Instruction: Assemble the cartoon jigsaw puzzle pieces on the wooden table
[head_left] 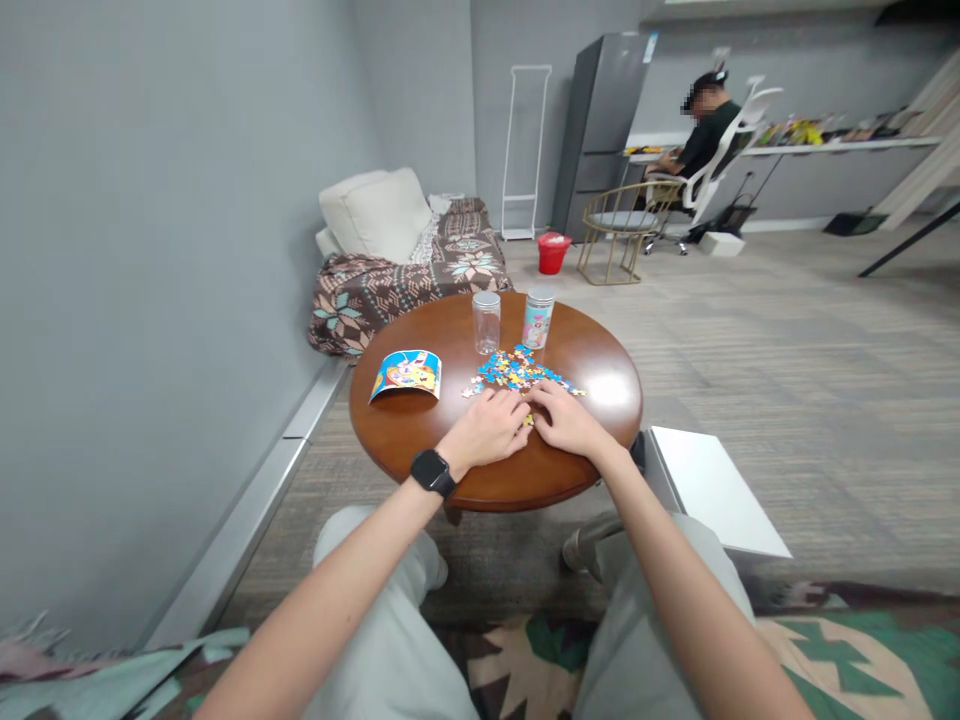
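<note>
Both my hands rest on a round brown wooden table [420,440]. My left hand [491,428], with a black watch on its wrist, and my right hand [566,418] meet fingertip to fingertip at the near edge of a heap of small colourful puzzle pieces [514,370]. The fingers of both are curled and pinched together over a small piece that I can barely see. A clear empty jar [486,322] and a printed jar [538,318] stand behind the pieces. A curled picture sheet [406,374] lies to the left.
A white box [709,488] sits on the floor right of the table. A low bed with patterned blanket [405,275] lies along the left wall. Farther back are a red bucket [553,252], a gold-framed chair [622,222], a grey fridge, and a person seated at a desk [701,135].
</note>
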